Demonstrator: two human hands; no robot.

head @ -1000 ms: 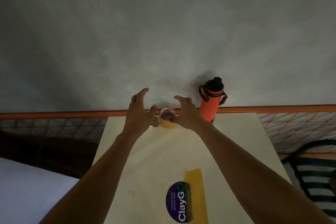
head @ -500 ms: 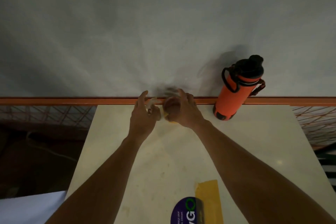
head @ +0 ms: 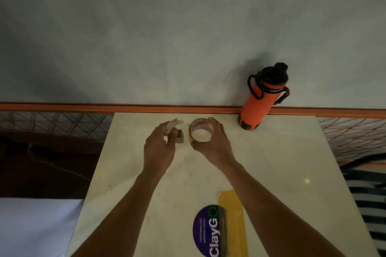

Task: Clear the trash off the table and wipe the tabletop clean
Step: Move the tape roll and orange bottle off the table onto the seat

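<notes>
My right hand [head: 213,142] grips a small paper cup [head: 201,131] near the far edge of the cream tabletop [head: 282,162]; the cup's pale inside faces up. Just left of it, my left hand [head: 159,148] pinches a crumpled pale wrapper [head: 173,124] between the fingers. A small brown scrap [head: 180,137] lies on the table beside those fingers, touching or nearly touching them.
An orange bottle [head: 259,102] with a black lid stands at the far edge, right of the cup. A yellow cloth [head: 232,221] and a purple ClayGo sticker [head: 206,231] lie near me. Orange railing with mesh [head: 62,107] runs behind. A striped chair [head: 367,194] is at right.
Both hands have drawn back slightly from the far edge. The cup is now upright and clearly gripped in my right hand; my left hand has closed on the wrapper. The view shifted.
</notes>
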